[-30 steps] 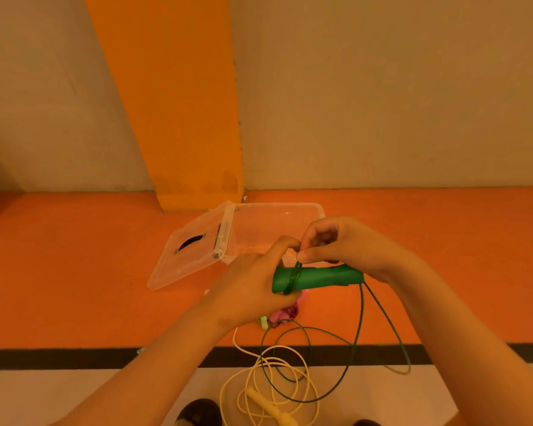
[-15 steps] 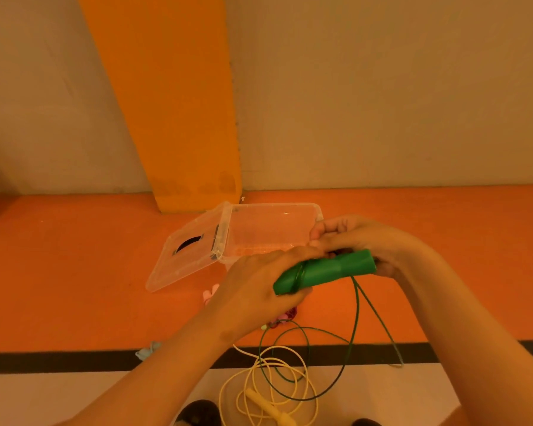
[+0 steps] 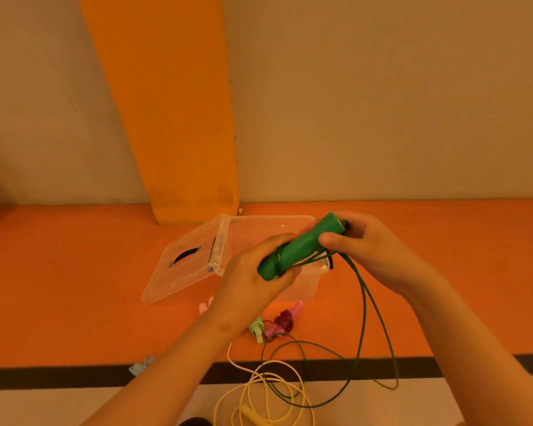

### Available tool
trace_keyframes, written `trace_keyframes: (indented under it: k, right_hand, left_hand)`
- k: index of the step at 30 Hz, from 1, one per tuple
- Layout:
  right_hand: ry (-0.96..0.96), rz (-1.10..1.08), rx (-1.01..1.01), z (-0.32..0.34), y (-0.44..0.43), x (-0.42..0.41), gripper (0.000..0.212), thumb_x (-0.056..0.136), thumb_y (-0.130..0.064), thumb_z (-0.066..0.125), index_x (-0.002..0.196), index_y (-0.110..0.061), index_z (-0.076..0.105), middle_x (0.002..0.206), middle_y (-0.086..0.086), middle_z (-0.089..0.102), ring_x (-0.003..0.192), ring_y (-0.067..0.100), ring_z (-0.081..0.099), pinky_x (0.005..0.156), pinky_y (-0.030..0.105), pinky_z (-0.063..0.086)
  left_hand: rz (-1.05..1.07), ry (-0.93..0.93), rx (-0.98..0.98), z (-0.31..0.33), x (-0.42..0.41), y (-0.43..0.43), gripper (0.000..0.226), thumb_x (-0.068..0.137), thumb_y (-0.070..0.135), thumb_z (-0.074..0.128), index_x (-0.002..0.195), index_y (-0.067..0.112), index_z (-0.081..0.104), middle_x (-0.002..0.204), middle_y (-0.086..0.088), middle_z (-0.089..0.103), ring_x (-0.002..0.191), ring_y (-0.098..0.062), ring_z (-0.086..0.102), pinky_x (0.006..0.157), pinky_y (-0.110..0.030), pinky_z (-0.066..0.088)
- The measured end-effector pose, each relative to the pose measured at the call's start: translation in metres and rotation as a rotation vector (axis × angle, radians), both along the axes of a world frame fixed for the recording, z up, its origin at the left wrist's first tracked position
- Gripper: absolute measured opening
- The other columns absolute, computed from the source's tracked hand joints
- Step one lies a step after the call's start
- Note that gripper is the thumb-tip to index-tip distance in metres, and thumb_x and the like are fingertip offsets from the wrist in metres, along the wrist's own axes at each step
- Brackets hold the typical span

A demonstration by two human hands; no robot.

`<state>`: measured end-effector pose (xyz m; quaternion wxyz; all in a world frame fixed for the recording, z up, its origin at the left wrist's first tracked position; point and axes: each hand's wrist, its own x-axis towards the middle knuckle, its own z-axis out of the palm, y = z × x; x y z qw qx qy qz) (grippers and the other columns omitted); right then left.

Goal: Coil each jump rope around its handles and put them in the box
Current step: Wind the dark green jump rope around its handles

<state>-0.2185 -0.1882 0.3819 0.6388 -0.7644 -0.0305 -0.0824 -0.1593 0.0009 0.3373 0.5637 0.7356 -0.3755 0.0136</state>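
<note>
Two hands, left and right, each grip the tilted green handles, fingers curled round them.

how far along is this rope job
Done: the pink rope looks coiled, lying in front of the open box, not in it. In hand: the left hand and right hand hold the green handles with a few turns on; most of the green cord hangs loose. Left: finish green, coil the yellow rope on the floor, box them all.
</note>
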Motion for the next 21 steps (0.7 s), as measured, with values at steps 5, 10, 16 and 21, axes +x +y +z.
trace_keyframes:
  k: [5,10,16,21]
  right_hand:
    - [-0.103,-0.101,-0.045,-0.006,0.007,0.002,0.026,0.075,-0.004,0.07,0.097,-0.015,0.061,0.081,-0.008,0.068,0.075,0.004,0.064,0.069,0.018,0.051]
    - [-0.018,-0.214,-0.156,-0.014,0.02,0.008,0.017,0.096,-0.014,0.052,0.081,-0.012,0.06,0.069,0.006,0.058,0.046,0.004,0.052,0.046,0.018,0.041]
    - [0.031,-0.358,-0.265,-0.024,0.032,0.018,0.021,0.095,-0.017,0.056,0.076,-0.009,0.054,0.066,0.004,0.06,0.041,0.002,0.045,0.047,0.018,0.036]
    - [-0.078,-0.645,-0.254,-0.027,0.038,0.019,0.026,0.082,-0.019,0.074,0.068,-0.019,0.052,0.06,0.004,0.062,0.048,0.006,0.053,0.049,0.027,0.041]
  left_hand:
    - [0.002,0.154,-0.142,0.005,-0.006,-0.008,0.045,0.081,0.001,0.072,0.11,0.034,0.061,0.098,0.032,0.067,0.093,0.011,0.062,0.079,-0.006,0.043]
    - [0.008,0.32,-0.259,0.009,-0.004,-0.016,0.022,0.085,0.005,0.068,0.098,0.022,0.065,0.063,0.014,0.062,0.051,0.003,0.049,0.05,-0.011,0.037]
    - [0.114,0.404,-0.261,0.002,0.005,-0.02,0.011,0.087,0.011,0.069,0.095,0.018,0.066,0.059,0.007,0.057,0.045,-0.005,0.043,0.045,-0.018,0.034]
    - [0.09,0.465,-0.254,0.003,0.004,-0.026,0.01,0.086,0.009,0.069,0.094,0.013,0.065,0.059,0.004,0.056,0.044,-0.007,0.043,0.043,-0.019,0.034]
